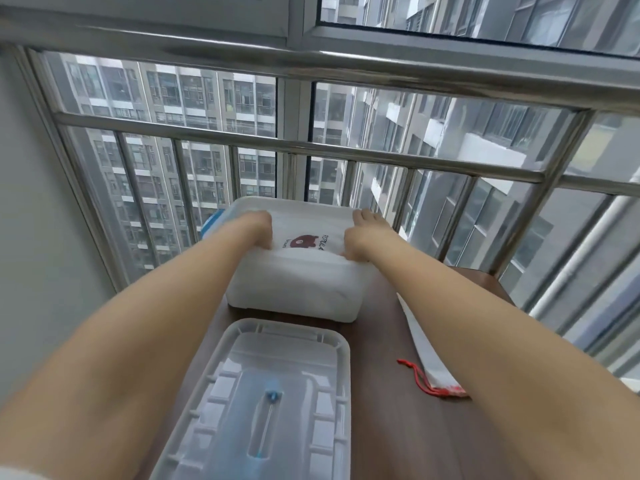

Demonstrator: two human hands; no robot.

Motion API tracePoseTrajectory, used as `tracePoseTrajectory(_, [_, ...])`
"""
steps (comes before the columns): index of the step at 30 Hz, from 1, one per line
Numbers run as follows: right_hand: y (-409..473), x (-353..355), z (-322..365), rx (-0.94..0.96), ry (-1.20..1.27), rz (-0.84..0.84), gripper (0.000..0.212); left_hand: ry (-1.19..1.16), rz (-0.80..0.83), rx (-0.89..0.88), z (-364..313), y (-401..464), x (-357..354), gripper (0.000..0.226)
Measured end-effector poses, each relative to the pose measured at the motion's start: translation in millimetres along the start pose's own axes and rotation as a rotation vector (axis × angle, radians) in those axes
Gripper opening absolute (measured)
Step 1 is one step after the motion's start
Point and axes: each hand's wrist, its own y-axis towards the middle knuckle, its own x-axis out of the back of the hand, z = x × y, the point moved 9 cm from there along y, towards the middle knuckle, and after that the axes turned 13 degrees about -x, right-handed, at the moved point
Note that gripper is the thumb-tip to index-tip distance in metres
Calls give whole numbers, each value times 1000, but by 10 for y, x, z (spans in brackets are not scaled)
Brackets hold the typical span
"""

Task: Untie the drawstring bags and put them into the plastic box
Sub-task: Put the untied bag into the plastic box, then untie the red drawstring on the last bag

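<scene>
**One bag going in, one still waiting on the table**

You are partway through. A white drawstring bag (304, 233) with a brown bear print lies flat inside the plastic box (294, 289), which sits at the far end of the brown table (388, 393) against the railing. Your left hand (258, 230) and right hand (360, 237) are both down in the box, one at each side of that bag, fingers curled at its edges as if pressing or tucking it in (whether they pinch the cloth or only push on it I cannot tell). A second bag (429, 355) with a red drawstring (415, 375) lies on the table, partly under your right forearm, so it is left to do. The lid (263, 403) rests upside down near you.
</scene>
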Motion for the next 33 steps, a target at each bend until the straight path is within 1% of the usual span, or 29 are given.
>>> tracePoseTrajectory(2, [-34,0,-38,-4,105,30,43,1,-83,-49,-151,-19,120,34])
tracePoseTrajectory(4, [-88,-4,-104,-8,292,70,45,-54,-193,-102,-338,-64,242,35])
tracePoseTrajectory(5, [-128,36,-144,1,415,64,45,-106,-240,-128,-443,-94,294,36])
tracePoseTrajectory(8, [-323,214,-444,7,845,-44,39,-222,-396,-229,-822,-245,454,36])
tracePoseTrajectory(9, [-412,246,-583,4,938,-87,37,-264,-456,-269,-961,-320,508,35])
tracePoseTrajectory(13, [-840,95,-1207,-100,1082,-223,30,-502,-661,-373,-1484,-720,567,29])
tracePoseTrajectory(15, [-1048,-129,-1484,-174,1103,-250,28,-562,-692,-403,-1735,-874,447,26])
tracePoseTrajectory(17, [-1216,-433,-1681,-243,1047,-220,29,-575,-636,-420,-1964,-930,222,24])
tracePoseTrajectory(18, [-1286,-616,-1768,-266,999,-187,31,-574,-578,-423,-2091,-938,70,25])
tracePoseTrajectory(20, [-1382,-953,-1853,-292,910,-86,38,-543,-441,-419,-2279,-919,-238,28])
tracePoseTrajectory(22, [-1473,-1245,-1917,-299,860,17,48,-480,-268,-404,-2433,-900,-571,33])
tracePoseTrajectory(25, [-1643,-1610,-1975,-306,802,164,52,-396,51,-413,-2629,-973,-1139,49])
tracePoseTrajectory(27, [-1739,-1741,-2026,-313,784,187,55,-339,186,-382,-2675,-1086,-1439,65])
tracePoseTrajectory(28, [-1765,-1786,-2055,-313,782,177,57,-313,212,-353,-2669,-1126,-1547,74])
tracePoseTrajectory(30, [-1808,-1848,-2096,-320,787,145,54,-323,171,-295,-2629,-1197,-1653,87])
tracePoseTrajectory(31, [-1822,-1856,-2115,-324,797,118,50,-364,125,-266,-2606,-1224,-1669,88])
tracePoseTrajectory(33, [-1860,-1864,-2158,-351,830,70,40,-452,30,-235,-2574,-1267,-1667,78])
